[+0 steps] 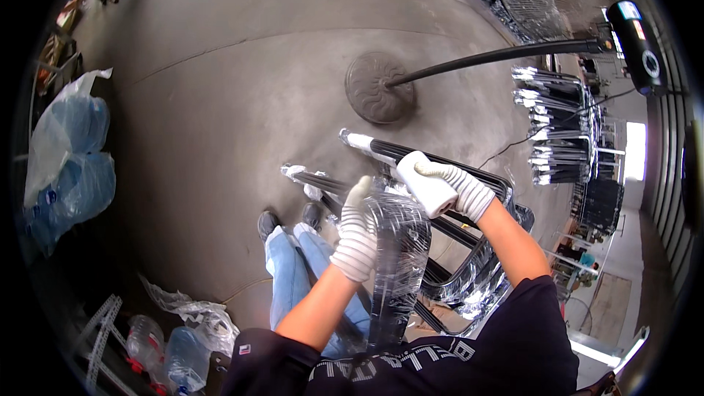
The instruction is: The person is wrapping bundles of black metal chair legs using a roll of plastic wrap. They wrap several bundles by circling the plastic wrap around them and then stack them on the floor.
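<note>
My right hand (468, 189), in a white striped glove, grips a roll of white stretch film (427, 185), its hollow core end facing down and right. My left hand (356, 231), in a matching glove, lies with fingers stretched out against the edge of a black padded panel (400, 271) wrapped in clear film. Film bunches between the two hands at the panel's top. Black tubular metal frames (455, 227) stand around the panel, and their leg ends (354, 139) are bound in white wrap. The panel's lower end disappears behind my shirt.
A stand with a round patterned base (380, 88) and dark pole (506, 57) rises ahead. More wrapped black frames (557, 128) are stacked to the right. Large blue water bottles (84, 176) in plastic are at left; plastic bottles (183, 359) and loose film (202, 315) lie lower left.
</note>
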{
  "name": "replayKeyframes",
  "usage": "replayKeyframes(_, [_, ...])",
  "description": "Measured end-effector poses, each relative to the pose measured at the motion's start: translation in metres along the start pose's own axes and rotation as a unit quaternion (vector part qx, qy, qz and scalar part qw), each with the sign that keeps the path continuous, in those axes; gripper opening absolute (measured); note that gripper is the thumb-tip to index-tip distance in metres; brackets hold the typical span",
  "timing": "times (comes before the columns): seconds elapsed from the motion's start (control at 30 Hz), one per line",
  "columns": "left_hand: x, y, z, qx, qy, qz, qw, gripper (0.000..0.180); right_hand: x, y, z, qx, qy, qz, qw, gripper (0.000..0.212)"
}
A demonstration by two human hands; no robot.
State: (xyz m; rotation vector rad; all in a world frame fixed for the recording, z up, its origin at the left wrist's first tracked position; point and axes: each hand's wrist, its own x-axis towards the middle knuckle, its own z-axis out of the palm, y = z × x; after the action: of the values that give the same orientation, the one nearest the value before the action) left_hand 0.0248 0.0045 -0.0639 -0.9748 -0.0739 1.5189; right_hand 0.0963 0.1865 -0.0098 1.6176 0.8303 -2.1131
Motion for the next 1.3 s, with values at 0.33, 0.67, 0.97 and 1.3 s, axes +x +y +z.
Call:
replayKeyframes(0.33, [-0.022,-0.016,0.021,0.036,-0.051,-0.029,0.998,0.074,0.003,0.008,-0.015,-0.099,0.007,0.002,0.995,0.042])
replayKeyframes(0.67, [-0.01,-0.029,0.011,0.112,0.007,0.039,0.993,0.068,0.01,0.042,-0.04,-0.317,0.102,-0.163,0.929,0.051])
replayKeyframes(0.97, [-0.011,-0.004,-0.017,0.068,-0.228,0.077,0.968,0.066,-0.073,0.134,-0.036,-0.077,0.095,-0.112,0.986,0.058])
replayKeyframes(1.3, [-0.001,0.002,-0.048,0.297,-0.198,0.086,0.93,0.055,-0.125,0.22,-0.005,0.339,-0.204,-0.194,0.898,0.073])
